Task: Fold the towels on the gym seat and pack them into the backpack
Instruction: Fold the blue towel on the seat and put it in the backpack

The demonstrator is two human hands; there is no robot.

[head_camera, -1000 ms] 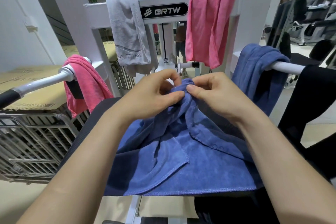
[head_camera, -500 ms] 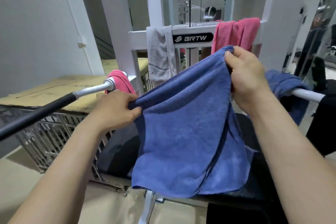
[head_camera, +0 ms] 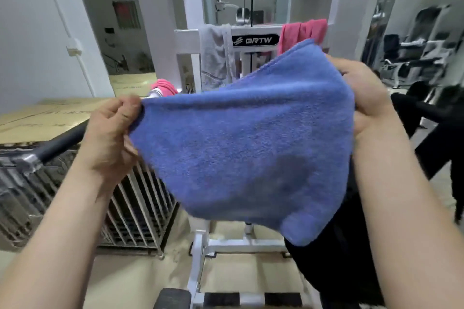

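1. The blue towel [head_camera: 246, 148] is up in the air, stretched between both hands in front of the white machine frame [head_camera: 190, 40].
2. Left hand [head_camera: 110, 133] pinches its left corner — fingers curled tight.
3. Right hand [head_camera: 369, 100] grips the right edge, higher up.
4. A grey towel [head_camera: 213, 57] and a pink towel [head_camera: 303, 32] hang on the frame behind.

Blue towel [head_camera: 251, 148] held spread in the air

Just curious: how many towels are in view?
4: blue towel gripped by left hand and right hand; grey towel and pink towel on the crossbar; second pink towel on the left handle. Others may be hidden.
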